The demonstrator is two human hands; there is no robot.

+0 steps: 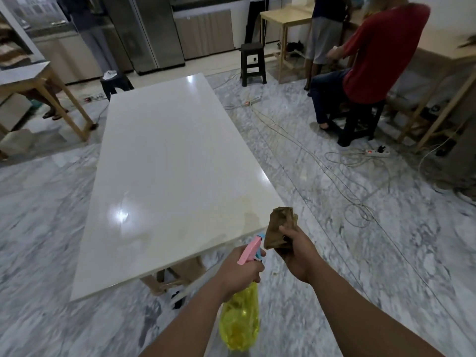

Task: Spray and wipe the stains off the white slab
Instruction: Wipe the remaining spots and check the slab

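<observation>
A long white slab (164, 155) stretches away from me, glossy, with faint yellowish stains (221, 210) near its near right corner. My left hand (238, 271) grips a spray bottle (240, 320) with a yellow body and a pink and blue nozzle pointing toward that corner. My right hand (300, 249) holds a folded brown cloth (279, 229) just off the slab's near right corner, above the floor.
Marble floor around the slab carries loose cables (342, 181) and power strips (377, 152) to the right. A person in a red shirt (378, 52) sits on a dark stool at right. Another dark stool (252, 63) and wooden tables (43, 99) stand further back.
</observation>
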